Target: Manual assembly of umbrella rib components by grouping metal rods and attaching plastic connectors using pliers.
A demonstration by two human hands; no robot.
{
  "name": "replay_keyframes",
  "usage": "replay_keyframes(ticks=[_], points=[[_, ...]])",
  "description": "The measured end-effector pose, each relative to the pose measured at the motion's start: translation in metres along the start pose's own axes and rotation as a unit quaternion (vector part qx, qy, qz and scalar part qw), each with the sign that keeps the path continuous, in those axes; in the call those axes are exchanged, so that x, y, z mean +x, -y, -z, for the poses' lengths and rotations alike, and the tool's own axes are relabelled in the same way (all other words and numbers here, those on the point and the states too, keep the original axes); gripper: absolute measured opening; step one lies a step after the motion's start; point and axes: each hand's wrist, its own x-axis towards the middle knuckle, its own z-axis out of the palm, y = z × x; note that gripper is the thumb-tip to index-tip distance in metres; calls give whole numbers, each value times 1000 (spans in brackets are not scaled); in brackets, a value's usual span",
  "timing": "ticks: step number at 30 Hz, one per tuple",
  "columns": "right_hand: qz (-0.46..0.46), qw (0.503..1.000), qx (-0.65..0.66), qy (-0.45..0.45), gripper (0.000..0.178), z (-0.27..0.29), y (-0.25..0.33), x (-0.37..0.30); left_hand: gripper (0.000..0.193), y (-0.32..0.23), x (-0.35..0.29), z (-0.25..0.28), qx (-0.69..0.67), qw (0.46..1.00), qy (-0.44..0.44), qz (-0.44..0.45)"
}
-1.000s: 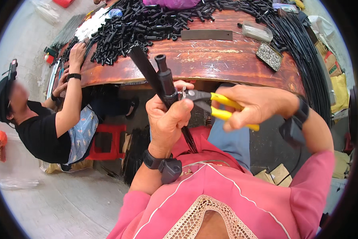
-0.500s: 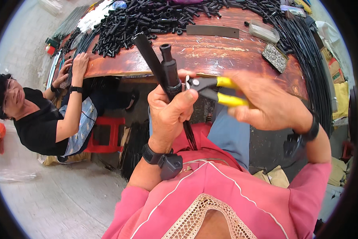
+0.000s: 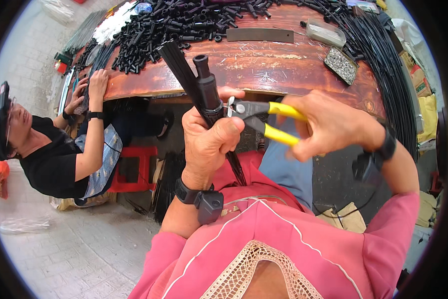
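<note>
My left hand [image 3: 206, 137] is closed round a bundle of thin black rods [image 3: 180, 67] and a stepped black plastic tube [image 3: 207, 87] beside it. The bundle leans up and to the left; its narrow lower end passes below the hand towards my lap. My left thumb lies against the tube's collar. Cutting pliers [image 3: 266, 117] with yellow handles are in my right hand [image 3: 333, 119], held sideways with the handles spread. Their jaws are at the collar, just above my left thumb, where a thin bright metal wire shows. Whether the jaws grip it cannot be made out.
Beyond my hands stands a reddish wooden table [image 3: 254, 65]. Black plastic tubes [image 3: 169, 27] pile at its back. A flat grey bar [image 3: 260, 35], a clear box [image 3: 326, 33], a tray of small metal pieces [image 3: 340, 66] and long black rods [image 3: 383, 65] lie there. A co-worker [image 3: 49, 144] sits left.
The pliers stay at the collar. My right hand has shifted slightly, its fingers looser round the handles. The co-worker's head has turned and lifted a little.
</note>
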Motion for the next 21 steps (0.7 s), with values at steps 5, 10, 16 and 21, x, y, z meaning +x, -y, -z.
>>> replay_keyframes(ticks=[5, 10, 16, 21], points=[[37, 972, -225, -54, 33, -10, -11, 2, 39, 5, 1, -4, -7, 999, -23, -23], [-43, 983, 93, 155, 26, 11, -7, 13, 97, -1, 7, -2, 6, 1000, -22, 4], [75, 960, -146, -225, 55, -26, -10, 15, 90, -4, 14, -1, 53, 993, -102, 25], [55, 924, -203, -319, 72, -42, -2, 23, 88, -6, 15, -1, 60, 988, -141, 32]])
